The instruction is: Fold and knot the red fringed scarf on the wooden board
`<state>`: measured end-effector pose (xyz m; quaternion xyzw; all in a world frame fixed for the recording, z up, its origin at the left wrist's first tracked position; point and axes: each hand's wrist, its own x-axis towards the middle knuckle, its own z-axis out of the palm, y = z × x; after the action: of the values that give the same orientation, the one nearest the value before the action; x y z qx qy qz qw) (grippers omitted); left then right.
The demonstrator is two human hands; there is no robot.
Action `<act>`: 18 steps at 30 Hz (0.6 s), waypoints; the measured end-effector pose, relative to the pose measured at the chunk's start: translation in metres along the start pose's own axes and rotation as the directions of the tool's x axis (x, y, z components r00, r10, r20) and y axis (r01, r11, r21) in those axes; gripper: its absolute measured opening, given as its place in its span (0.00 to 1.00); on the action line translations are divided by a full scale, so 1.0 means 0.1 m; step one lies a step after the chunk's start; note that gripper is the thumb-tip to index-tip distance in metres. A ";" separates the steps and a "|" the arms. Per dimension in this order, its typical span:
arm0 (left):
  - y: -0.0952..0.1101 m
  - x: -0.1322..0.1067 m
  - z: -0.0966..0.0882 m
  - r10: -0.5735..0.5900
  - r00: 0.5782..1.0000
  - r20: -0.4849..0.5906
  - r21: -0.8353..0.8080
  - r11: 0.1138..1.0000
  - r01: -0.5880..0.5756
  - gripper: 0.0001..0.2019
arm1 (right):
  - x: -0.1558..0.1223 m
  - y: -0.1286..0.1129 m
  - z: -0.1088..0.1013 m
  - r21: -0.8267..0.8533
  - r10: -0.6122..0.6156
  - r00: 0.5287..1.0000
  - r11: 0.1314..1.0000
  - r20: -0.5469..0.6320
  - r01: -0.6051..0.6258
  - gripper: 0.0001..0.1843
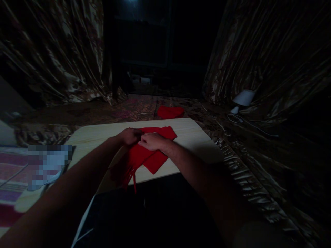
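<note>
A red scarf (155, 163) with a fringe lies partly folded on a light wooden table (201, 137). Its fringed end hangs over the near edge of the tabletop. My left hand (131, 136) is at the scarf's upper left, fingers curled on the cloth. Close beside it, my right hand (150, 141) rests over the scarf's middle, fingers bent and closed on the fabric. The fingertips of both hands are partly hidden, and the scene is dim.
Another red cloth item (170, 112) lies beyond the table's far edge. A small white lamp (244, 98) with a cord stands at the right. A blurred-out flat object (49, 167) is at the left. Patterned curtains (77, 51) hang at the back.
</note>
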<state>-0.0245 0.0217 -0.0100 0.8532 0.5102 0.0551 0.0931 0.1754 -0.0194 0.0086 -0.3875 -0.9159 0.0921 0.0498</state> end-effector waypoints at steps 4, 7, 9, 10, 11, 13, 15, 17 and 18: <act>0.00 -0.05 0.05 0.002 1.000 -0.006 0.052 0.999 -0.001 0.24 | 0.07 0.00 -0.06 -0.015 0.012 0.995 1.000 0.102 -0.010 0.23; -0.01 -0.08 0.10 -0.022 0.999 -0.041 0.091 0.995 0.026 0.24 | 0.08 0.01 -0.06 -0.010 -0.007 0.987 1.000 0.162 0.008 0.24; -0.01 -0.08 0.14 -0.030 0.998 -0.052 0.120 0.992 0.036 0.24 | 0.06 0.02 -0.07 0.004 -0.021 0.977 1.000 0.210 0.021 0.25; -0.01 -0.09 0.15 -0.030 0.998 -0.052 0.132 0.991 0.037 0.24 | 0.04 0.02 -0.08 0.011 -0.027 0.971 1.000 0.239 0.026 0.25; -0.01 -0.09 0.16 -0.028 0.998 -0.049 0.140 0.989 0.035 0.24 | 0.02 0.03 -0.10 0.015 -0.029 0.961 1.000 0.274 0.026 0.24; -0.01 -0.09 0.17 -0.025 0.999 -0.040 0.147 0.989 0.031 0.25 | -0.02 0.03 -0.15 0.026 -0.021 0.937 1.000 0.348 0.013 0.22; 0.00 -0.09 0.17 -0.029 0.999 -0.032 0.144 0.989 0.033 0.25 | -0.06 0.04 -0.20 0.036 -0.006 0.914 0.999 0.405 -0.010 0.20; 0.01 -0.10 0.16 -0.036 0.999 -0.027 0.139 0.990 0.039 0.25 | -0.09 0.04 -0.22 0.030 0.006 0.910 0.999 0.415 -0.020 0.20; 0.01 -0.09 0.15 -0.039 0.999 -0.025 0.137 0.990 0.042 0.25 | -0.10 0.04 -0.21 0.021 0.009 0.917 1.000 0.398 -0.019 0.21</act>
<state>-0.0252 0.0113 -0.0248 0.8463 0.5311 0.0273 0.0297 0.1883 -0.0214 0.0281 -0.3665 -0.9030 0.1803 -0.1333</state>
